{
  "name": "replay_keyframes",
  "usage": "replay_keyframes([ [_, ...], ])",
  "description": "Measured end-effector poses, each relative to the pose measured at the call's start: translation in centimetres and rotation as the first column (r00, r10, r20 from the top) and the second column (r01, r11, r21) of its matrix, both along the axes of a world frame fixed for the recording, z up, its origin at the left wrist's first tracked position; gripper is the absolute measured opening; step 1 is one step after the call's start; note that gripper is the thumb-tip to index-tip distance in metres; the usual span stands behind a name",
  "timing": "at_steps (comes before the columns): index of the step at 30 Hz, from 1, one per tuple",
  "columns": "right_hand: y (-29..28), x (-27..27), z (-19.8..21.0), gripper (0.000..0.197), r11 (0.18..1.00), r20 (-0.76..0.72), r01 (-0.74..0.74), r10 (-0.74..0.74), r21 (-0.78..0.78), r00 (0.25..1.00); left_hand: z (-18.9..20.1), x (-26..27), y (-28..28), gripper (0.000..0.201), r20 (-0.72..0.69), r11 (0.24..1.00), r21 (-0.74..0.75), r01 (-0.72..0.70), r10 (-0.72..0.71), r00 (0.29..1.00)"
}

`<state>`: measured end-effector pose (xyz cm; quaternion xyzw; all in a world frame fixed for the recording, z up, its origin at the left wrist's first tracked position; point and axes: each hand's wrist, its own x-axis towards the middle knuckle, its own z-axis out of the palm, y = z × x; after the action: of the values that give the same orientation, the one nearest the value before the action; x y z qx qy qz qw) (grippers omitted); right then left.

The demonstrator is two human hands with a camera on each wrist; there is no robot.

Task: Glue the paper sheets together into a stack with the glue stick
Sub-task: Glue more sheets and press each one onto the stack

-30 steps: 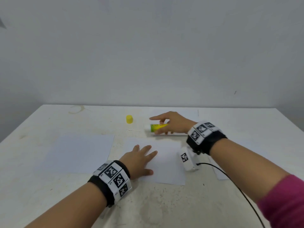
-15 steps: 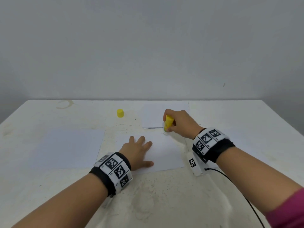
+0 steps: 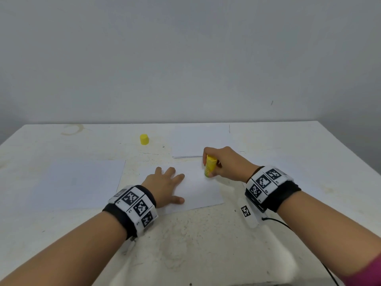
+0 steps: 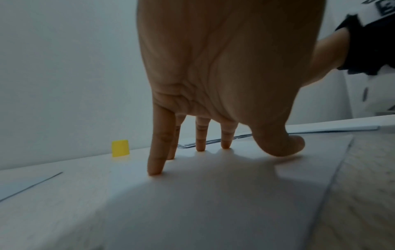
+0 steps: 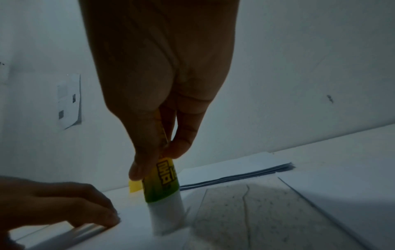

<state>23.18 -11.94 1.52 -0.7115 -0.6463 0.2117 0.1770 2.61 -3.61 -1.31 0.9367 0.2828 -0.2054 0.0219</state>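
A white paper sheet (image 3: 198,190) lies at the table's middle. My left hand (image 3: 167,186) rests flat on its left part, fingers spread and straight (image 4: 156,162). My right hand (image 3: 222,164) grips the yellow-green glue stick (image 3: 209,166) upright, its white tip down on the sheet's far right corner (image 5: 164,218). In the right wrist view thumb and fingers pinch the stick's body (image 5: 162,179). A small stack of sheets (image 3: 200,141) lies just beyond. Another single sheet (image 3: 80,182) lies to the left.
The yellow glue cap (image 3: 144,139) stands alone on the white table (image 3: 206,244) behind the left hand. A further sheet (image 3: 288,162) lies pale at the right under my right forearm. A cable (image 3: 276,221) trails from the right wrist. A wall stands behind the table.
My right hand lifted the glue stick off the table, turned it upright and brought it down nearer onto the middle sheet's far right corner. The left hand has stayed flat on the sheet.
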Motion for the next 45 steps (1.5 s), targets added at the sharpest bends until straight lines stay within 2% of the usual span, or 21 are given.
replay_keyframes([
  [5, -2.0, 0.0, 0.2, 0.030, 0.999, -0.077, -0.011, 0.008, -0.040, 0.997, 0.4, -0.3, 0.7, 0.058, -0.017, 0.997, 0.035, 0.062, -0.061, 0.998],
  [11, -3.3, 0.0, 0.8, 0.033, 0.993, -0.117, -0.050, 0.037, -0.110, 0.992, 1.2, -0.4, 1.2, 0.063, -0.031, 0.995, 0.011, 0.098, -0.098, 0.995],
  [14, -3.4, 0.4, 1.7, 0.035, 0.987, -0.185, 0.010, -0.040, -0.159, 0.982, 1.6, -0.3, 1.3, 0.068, -0.039, 0.997, -0.030, 0.068, -0.069, 0.997],
  [18, -2.7, 1.3, 2.2, 0.035, 0.963, -0.413, 0.270, -0.251, -0.012, 0.876, 1.6, -0.1, 0.5, 0.078, -0.010, 0.996, 0.024, 0.090, -0.090, 0.996],
  [20, -2.1, 1.7, 1.9, 0.036, 0.929, -0.482, 0.371, -0.324, 0.003, 0.814, 1.1, -0.1, 0.3, 0.085, 0.052, 0.994, -0.023, 0.109, -0.107, 0.993],
  [23, -1.2, 1.8, 0.9, 0.038, 0.892, -0.549, 0.451, -0.394, -0.034, 0.737, 1.0, -0.3, 0.1, 0.079, 0.115, 0.982, -0.126, 0.142, -0.128, 0.985],
  [26, -0.5, 1.7, 0.1, 0.039, 0.870, -0.589, 0.489, -0.426, -0.060, 0.686, 1.5, -0.3, 0.1, 0.067, 0.046, 0.986, -0.063, 0.153, -0.150, 0.988],
  [29, 0.2, 1.5, -0.3, 0.036, 0.867, -0.608, 0.492, -0.429, -0.072, 0.667, 1.9, -0.2, -0.1, 0.064, 0.018, 0.989, -0.026, 0.147, -0.146, 0.989],
  [32, 1.1, 1.0, -0.2, 0.033, 0.873, -0.584, 0.486, -0.417, -0.043, 0.697, 1.6, -0.2, -0.4, 0.068, 0.057, 0.991, -0.059, 0.122, -0.118, 0.991],
  [35, 2.2, 0.1, -0.1, 0.026, 0.891, -0.511, 0.454, -0.381, 0.020, 0.770, 1.1, 0.0, -1.1, 0.071, 0.064, 0.996, -0.076, 0.044, -0.039, 0.997],
  [39, 3.6, -2.0, 0.1, 0.025, 0.941, -0.385, 0.324, -0.264, 0.099, 0.884, 0.5, 0.5, -2.2, 0.070, 0.069, 0.997, -0.049, -0.055, 0.058, 0.996],
  [45, 5.4, -4.3, -0.4, 0.030, 0.990, -0.205, 0.114, -0.095, 0.083, 0.974, 0.9, 0.6, -1.9, 0.073, 0.055, 0.997, -0.060, -0.040, 0.043, 0.998],
])
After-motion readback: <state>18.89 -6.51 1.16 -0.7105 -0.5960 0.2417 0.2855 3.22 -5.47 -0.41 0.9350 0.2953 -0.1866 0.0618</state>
